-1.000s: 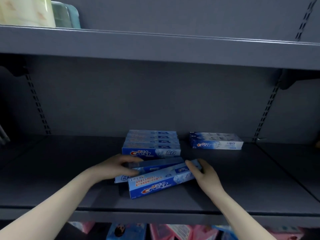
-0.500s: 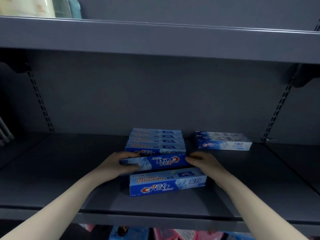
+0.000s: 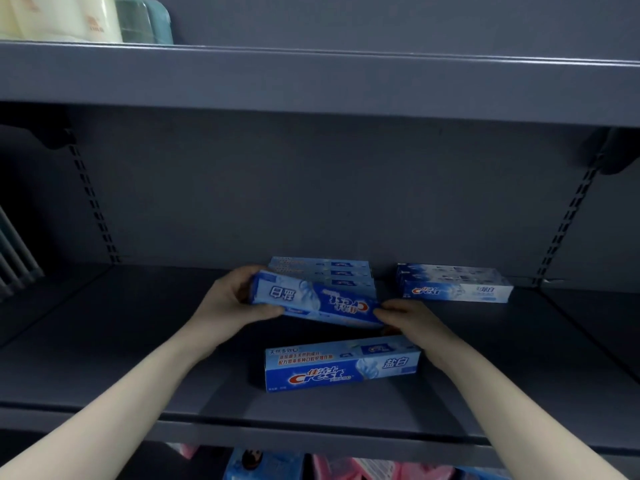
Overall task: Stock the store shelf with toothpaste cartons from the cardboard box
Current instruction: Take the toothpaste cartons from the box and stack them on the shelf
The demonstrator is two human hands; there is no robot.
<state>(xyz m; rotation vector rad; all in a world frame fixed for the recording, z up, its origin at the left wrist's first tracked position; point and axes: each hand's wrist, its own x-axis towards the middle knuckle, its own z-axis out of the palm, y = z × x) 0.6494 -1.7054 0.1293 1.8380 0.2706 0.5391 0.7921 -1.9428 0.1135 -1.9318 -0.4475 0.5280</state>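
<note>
Both hands are holding one carton [image 3: 313, 301] by its ends, lifted off the shelf [image 3: 138, 341] and tilted, left end higher, print upside down. Left hand [image 3: 235, 303] is wrapping fingers and thumb round the left end; right hand [image 3: 412, 318] is pinching the right end with its fingertips. Carton is hovering just in front of the stack [image 3: 322, 271] at the back and above a front carton [image 3: 341, 367] lying flat near the shelf edge. A lighter carton pair [image 3: 453, 287] is sitting apart to the right. Cardboard box is not in view. Judged step: placing the carton onto the stack. Risks: the tilted carton is likely to clip the stack and shove it askew; the light right-end pinch may slip, dropping it onto the front carton; upside-down print may end up facing out unless turned.
</note>
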